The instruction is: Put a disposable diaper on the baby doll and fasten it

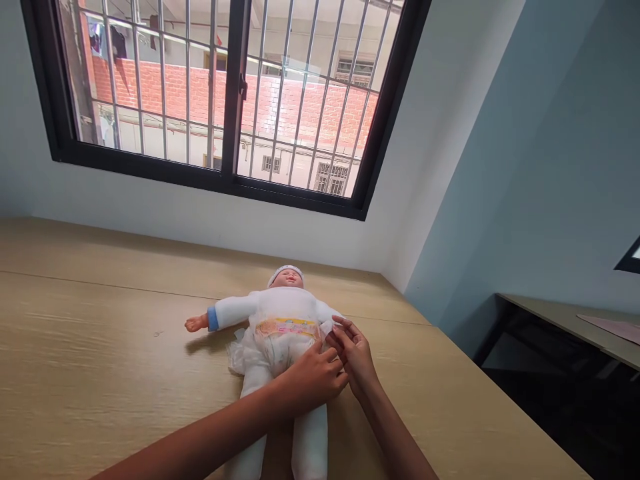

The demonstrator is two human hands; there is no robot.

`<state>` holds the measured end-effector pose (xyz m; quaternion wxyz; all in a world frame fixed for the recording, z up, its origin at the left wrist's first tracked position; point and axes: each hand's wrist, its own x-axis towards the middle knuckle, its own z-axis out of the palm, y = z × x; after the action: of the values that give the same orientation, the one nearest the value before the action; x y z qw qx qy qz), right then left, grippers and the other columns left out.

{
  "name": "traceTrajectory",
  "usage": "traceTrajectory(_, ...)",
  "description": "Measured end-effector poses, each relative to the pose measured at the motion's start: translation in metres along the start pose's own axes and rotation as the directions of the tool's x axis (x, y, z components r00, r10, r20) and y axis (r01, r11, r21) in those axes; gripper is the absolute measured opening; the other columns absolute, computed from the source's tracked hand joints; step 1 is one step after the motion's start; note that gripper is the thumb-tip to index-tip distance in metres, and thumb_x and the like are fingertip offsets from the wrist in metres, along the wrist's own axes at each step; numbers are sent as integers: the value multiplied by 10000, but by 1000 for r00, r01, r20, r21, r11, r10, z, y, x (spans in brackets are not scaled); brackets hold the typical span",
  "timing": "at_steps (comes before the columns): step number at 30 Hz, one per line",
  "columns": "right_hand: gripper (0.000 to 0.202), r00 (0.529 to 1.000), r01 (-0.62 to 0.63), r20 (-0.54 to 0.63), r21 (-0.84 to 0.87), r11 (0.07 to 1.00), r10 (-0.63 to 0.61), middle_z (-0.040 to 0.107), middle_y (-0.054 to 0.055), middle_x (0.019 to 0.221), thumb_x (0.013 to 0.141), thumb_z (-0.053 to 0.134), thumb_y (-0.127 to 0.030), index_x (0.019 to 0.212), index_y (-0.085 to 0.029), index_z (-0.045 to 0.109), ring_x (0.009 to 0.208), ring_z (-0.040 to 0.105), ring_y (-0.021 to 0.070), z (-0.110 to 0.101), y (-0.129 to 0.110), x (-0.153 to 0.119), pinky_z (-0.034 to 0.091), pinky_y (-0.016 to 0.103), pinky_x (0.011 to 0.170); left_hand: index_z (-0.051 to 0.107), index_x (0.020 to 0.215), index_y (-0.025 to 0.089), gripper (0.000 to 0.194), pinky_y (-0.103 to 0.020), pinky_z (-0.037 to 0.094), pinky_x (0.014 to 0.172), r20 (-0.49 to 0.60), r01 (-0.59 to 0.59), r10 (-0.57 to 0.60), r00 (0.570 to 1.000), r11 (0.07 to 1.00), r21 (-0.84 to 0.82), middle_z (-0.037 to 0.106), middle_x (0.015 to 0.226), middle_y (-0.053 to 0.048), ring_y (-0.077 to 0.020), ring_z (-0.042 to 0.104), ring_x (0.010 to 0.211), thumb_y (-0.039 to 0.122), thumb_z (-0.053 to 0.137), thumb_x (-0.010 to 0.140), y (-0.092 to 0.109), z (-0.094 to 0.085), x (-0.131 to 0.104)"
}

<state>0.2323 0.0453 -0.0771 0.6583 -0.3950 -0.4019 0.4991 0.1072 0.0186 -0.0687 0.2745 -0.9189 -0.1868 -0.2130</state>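
Observation:
A baby doll (283, 300) in white clothes and a pale cap lies on its back, its head toward the window. Around its hips is a white diaper (287, 350) with a yellow and pink printed waistband. My left hand (317, 377) reaches across the doll's legs, its fingers curled closed at the diaper's right side; what they grip is partly hidden. Beside it, my right hand (353, 350) pinches a small white piece at that side of the diaper, apparently its side tab. On the left, the diaper's frilly edge spreads loosely beside the hip.
The doll rests on a wooden tabletop (125, 393) that reaches back to the wall below a barred window (225, 93). Right of the table's edge stands another table (565, 327) with a pinkish flat item (610, 327) on it.

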Motion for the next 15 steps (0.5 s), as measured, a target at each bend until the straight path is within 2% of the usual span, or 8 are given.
traceTrajectory(8,427,996,82,-22,-89,993,-84,665,34,738,534,786,-481,806,-183,646,719,662,204,5,10,2,560,324,660,597,765,168,147,-379,458,877,-9,-29,29,1000,1000,2,661,850,-34,-168,581,786,92,500,845,0,0,0)
traceTrajectory(12,430,996,86,24,-94,992,-84,666,33,764,559,772,-488,834,-190,629,757,671,209,6,6,0,560,319,671,625,811,177,158,-320,461,855,37,-61,62,997,997,-44,670,861,-29,-167,581,815,95,495,844,0,-5,1)
traceTrajectory(15,436,997,68,53,-79,995,-64,665,34,766,563,779,-467,854,-187,616,779,670,211,6,3,-2,557,327,697,639,791,187,184,-312,441,885,48,-27,29,998,998,-52,672,860,-25,-166,567,795,86,491,833,1,-11,1)
